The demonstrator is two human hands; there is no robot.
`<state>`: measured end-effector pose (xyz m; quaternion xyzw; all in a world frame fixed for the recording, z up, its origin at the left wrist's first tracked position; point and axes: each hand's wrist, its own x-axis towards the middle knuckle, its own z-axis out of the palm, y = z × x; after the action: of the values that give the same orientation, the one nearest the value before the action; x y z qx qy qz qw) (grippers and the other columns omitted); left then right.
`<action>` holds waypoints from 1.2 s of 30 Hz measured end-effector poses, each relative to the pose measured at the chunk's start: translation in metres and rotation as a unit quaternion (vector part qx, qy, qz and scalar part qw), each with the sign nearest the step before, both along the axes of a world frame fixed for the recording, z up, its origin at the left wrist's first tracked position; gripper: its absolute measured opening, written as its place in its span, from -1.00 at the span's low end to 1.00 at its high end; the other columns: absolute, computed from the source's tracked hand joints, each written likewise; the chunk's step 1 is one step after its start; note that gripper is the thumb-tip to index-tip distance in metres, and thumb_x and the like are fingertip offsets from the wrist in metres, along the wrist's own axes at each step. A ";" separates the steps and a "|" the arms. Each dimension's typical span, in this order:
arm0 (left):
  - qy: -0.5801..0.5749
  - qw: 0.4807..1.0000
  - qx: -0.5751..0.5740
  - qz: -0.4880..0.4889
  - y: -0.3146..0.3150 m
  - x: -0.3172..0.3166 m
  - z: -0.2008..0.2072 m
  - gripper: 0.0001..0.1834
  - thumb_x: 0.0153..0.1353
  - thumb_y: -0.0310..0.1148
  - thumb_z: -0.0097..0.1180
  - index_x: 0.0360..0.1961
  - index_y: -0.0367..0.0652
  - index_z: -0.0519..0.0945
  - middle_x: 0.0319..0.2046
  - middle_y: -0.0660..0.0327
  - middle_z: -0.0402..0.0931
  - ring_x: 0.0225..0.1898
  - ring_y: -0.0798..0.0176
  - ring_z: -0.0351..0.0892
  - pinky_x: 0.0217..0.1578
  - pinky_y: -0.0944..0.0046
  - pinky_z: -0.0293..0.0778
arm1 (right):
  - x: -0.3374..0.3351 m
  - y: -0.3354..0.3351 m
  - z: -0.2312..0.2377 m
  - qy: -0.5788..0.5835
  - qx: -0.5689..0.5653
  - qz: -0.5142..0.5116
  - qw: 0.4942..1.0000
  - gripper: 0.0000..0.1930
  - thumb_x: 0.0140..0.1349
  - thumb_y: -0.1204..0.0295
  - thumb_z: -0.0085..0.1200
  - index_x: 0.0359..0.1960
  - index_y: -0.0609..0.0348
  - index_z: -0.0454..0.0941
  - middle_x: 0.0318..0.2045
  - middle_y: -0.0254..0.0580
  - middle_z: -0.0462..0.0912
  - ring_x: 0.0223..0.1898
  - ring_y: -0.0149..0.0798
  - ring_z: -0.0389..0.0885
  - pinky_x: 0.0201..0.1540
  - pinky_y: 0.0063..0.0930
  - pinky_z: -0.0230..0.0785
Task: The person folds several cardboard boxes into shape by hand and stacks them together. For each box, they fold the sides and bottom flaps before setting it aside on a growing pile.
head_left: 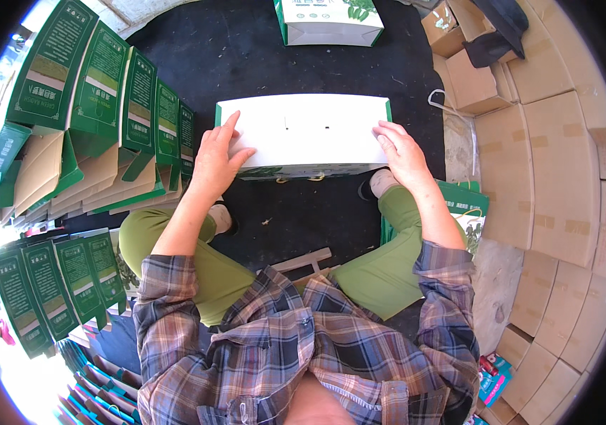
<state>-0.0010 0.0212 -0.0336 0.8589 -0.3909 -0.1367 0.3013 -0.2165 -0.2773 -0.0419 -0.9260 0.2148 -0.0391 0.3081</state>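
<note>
A carton box [303, 131] lies on the dark ground cloth in front of me, its white face up. Two small slots pierce that face, and its ends are green. Cord loops [316, 178] show along the printed near side. My left hand [219, 157] rests at the left end with thumb and index finger spread over the white face. At the right end, my right hand [404, 153] lays its extended fingers over the near corner, the thumb a little apart. Neither hand is wrapped round the box; the undersides of the fingers are hidden.
Folded green cartons [97, 88] stand in a row at left, with more green cartons [55, 283] nearer. Another white-and-green box [330, 25] lies at the far edge. Stacked brown cardboard boxes [562, 170] line the right. Beside my right knee stands a green printed carton [464, 205].
</note>
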 end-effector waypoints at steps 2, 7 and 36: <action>-0.108 0.994 -0.002 0.019 -0.005 -0.003 -0.009 -0.34 0.05 -0.35 0.25 0.23 -0.06 0.37 0.11 0.12 0.40 0.09 -0.01 0.35 0.04 0.05 0.33 | 0.002 0.005 0.000 -0.014 -0.022 -0.009 1.000 -0.60 0.28 0.23 0.01 0.13 0.01 0.48 0.21 -0.11 0.37 0.11 0.02 0.44 0.15 -0.19 0.33; -0.240 0.967 0.065 -0.052 -0.006 -0.009 -0.023 -0.44 0.06 -0.26 0.24 0.15 0.05 0.46 0.20 0.31 0.32 0.17 0.04 0.27 0.10 -0.13 0.19 | 0.005 0.037 0.010 0.008 -0.192 0.016 0.981 -0.36 -0.02 0.26 0.34 0.18 -0.28 0.43 0.22 -0.10 0.30 0.11 0.03 0.38 0.11 -0.16 0.37; -0.224 0.961 0.123 -0.101 -0.002 -0.023 -0.016 -0.45 0.01 -0.07 0.28 0.07 0.14 0.52 0.03 0.32 0.44 0.04 0.18 0.37 0.01 -0.20 0.21 | -0.002 0.043 0.008 0.023 -0.191 0.048 0.980 -0.54 -0.08 0.30 0.38 -0.06 -0.10 0.62 0.18 -0.12 0.34 -0.04 -0.03 0.42 0.00 -0.25 0.43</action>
<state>-0.0235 0.0196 -0.0492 0.8539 -0.5136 -0.0172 0.0825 -0.2181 -0.2340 -0.0337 -0.9777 0.1655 -0.0435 0.1218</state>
